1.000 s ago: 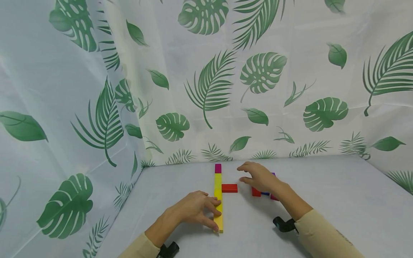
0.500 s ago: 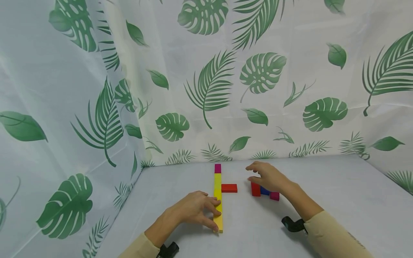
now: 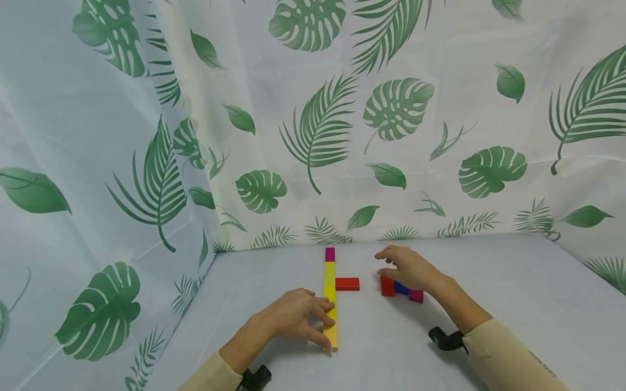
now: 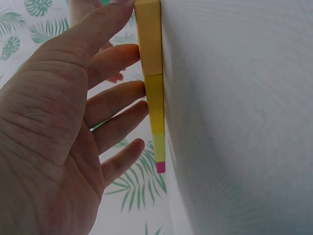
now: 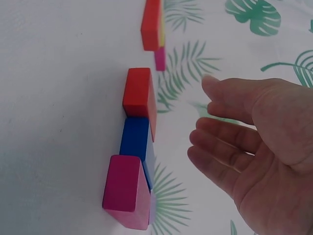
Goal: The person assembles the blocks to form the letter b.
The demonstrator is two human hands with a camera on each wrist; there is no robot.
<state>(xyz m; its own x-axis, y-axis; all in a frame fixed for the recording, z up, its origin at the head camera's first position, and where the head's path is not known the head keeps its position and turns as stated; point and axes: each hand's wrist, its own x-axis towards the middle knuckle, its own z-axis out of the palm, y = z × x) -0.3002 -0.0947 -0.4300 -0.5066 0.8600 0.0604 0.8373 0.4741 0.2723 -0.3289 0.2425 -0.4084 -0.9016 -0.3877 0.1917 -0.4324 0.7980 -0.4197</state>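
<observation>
A straight row of yellow blocks (image 3: 330, 277) lies on the table, capped at its far end by a magenta block (image 3: 330, 254). My left hand (image 3: 293, 314) rests its fingertips against the row's side, with the thumb at the near end. The left wrist view shows those fingers extended along the yellow blocks (image 4: 155, 105). A red block (image 3: 347, 284) sticks out from the row's right side. My right hand (image 3: 411, 269) hovers with relaxed fingers, holding nothing, over a second red block (image 3: 387, 287), a blue block (image 3: 401, 288) and another magenta block (image 3: 416, 296).
In the right wrist view, a sliver of pale purple block (image 5: 152, 208) shows behind the near magenta block. A white cloth covers the table (image 3: 274, 266). Leaf-printed curtains (image 3: 313, 212) rise at its back and left.
My right hand has moved right, away from the red side block, to above the separate blocks, then nearly stopped. My left hand and the yellow row have stayed in place.
</observation>
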